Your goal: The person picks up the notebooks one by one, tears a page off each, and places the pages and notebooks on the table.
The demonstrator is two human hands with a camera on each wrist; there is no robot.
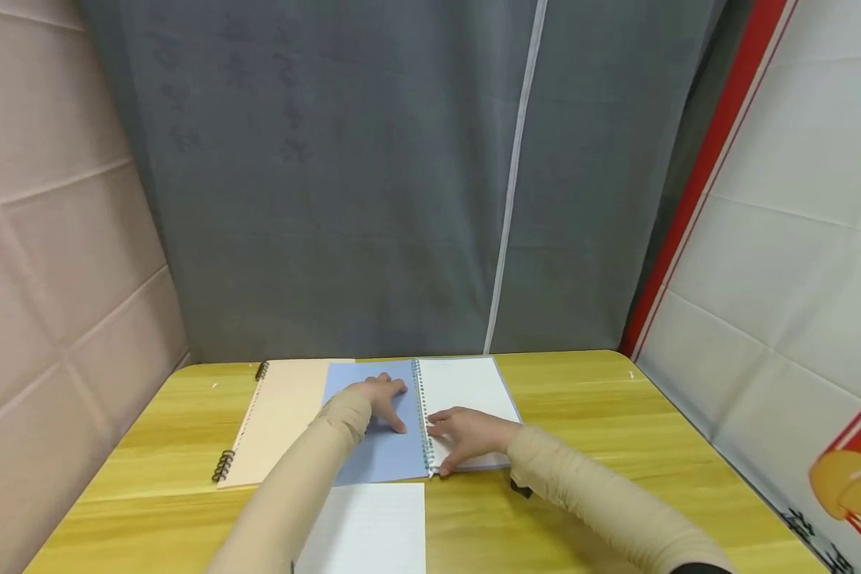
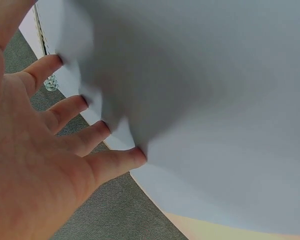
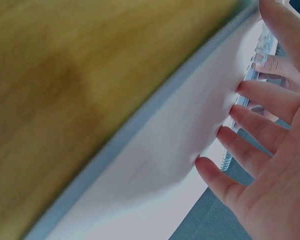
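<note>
Notebook (image 1: 416, 418), spiral-bound and open, lies mid-table under both hands: left hand (image 1: 382, 401) presses spread fingers (image 2: 70, 107) on the blue cover, right hand (image 1: 466, 434) spreads fingertips (image 3: 250, 135) on the white page beside the coil. Bare wooden table (image 1: 617, 430) extends rightward.

Head cam high, looks down-forward over table (image 1: 617, 414); wrist cams close at fingertips; all share blue notebook (image 1: 380, 446)

The tabletop (image 1: 617, 446) has bare room along its right edge and far left corner, while the blue notebook (image 1: 380, 446), the tan notebook (image 1: 280, 414) and a loose paper sheet (image 1: 373, 530) fill the middle and near edge.
</note>
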